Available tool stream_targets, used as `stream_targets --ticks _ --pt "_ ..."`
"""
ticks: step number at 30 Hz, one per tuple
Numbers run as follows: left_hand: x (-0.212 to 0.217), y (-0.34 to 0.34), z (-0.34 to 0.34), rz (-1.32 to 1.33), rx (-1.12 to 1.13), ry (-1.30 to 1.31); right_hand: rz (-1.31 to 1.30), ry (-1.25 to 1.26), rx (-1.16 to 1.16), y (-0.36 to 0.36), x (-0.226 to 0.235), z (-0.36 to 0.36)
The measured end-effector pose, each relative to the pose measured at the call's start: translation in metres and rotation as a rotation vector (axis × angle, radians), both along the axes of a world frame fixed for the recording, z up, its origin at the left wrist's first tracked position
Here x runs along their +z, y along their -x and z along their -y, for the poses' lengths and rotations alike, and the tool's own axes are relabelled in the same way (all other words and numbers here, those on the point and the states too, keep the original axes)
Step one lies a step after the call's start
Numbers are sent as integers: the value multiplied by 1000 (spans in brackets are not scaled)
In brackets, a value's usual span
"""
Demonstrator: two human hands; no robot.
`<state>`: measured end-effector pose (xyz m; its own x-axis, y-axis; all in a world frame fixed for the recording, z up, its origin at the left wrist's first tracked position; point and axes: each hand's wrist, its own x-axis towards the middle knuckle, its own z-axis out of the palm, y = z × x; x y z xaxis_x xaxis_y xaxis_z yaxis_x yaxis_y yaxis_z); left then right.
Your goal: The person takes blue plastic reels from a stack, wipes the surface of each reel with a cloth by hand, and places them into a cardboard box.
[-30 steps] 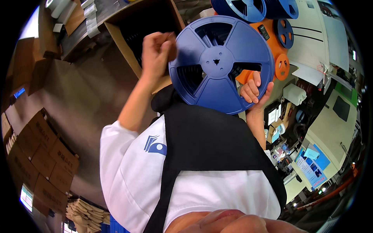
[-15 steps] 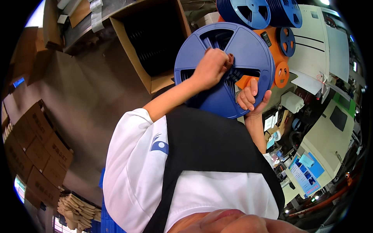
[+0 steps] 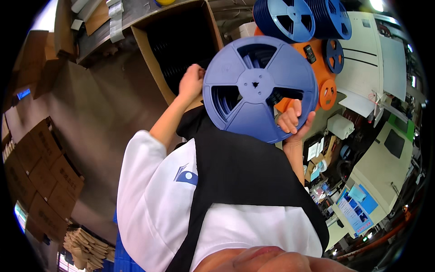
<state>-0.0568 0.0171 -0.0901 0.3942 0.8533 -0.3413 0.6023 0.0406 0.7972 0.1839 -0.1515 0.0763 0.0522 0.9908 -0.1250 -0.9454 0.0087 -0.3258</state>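
Note:
A stack of large blue plastic reels (image 3: 256,88) faces me in front of my chest, its hub and cut-out windows showing. Several layers appear through the windows. My right hand (image 3: 293,121) grips the lower right rim, with fingers through a window and the thumb outside. My left hand (image 3: 192,83) is beside the stack's left rim, in front of the open carton. Its fingers are curled, and what they hold, if anything, is hidden.
An open cardboard carton (image 3: 165,93) with dark contents stands behind on the left. Beyond the reels, more blue reels (image 3: 290,18) sit by an orange surface holding a small orange reel (image 3: 327,94). Stacked cartons (image 3: 43,181) are at far left, pale machines (image 3: 385,158) at right.
My left hand has moved from the reel's hub out to the left, beside the rim, uncovering the hub. The reel stack has shifted slightly down, still in my right hand.

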Motion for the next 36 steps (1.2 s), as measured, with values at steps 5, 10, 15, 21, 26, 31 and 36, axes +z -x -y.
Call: stream_targets --ticks 5,10,15,21,26,31,36 --pt "47 52 1 179 24 -345 -124 -36 -127 -10 0 -1" --pt "93 31 19 185 -829 -654 -125 -43 -87 -18 -1 -15" --pt "83 23 28 156 -781 -741 -74 -62 2 -22 6 -24" --pt "91 37 34 251 -711 -659 402 313 -152 -16 27 -34" --pt "84 56 28 812 38 600 210 238 -160 -38 4 -32" --pt "64 78 24 1157 410 794 221 345 -206 -32 -15 -9" --pt "51 89 30 1218 473 829 130 380 -215 -30 -23 4"
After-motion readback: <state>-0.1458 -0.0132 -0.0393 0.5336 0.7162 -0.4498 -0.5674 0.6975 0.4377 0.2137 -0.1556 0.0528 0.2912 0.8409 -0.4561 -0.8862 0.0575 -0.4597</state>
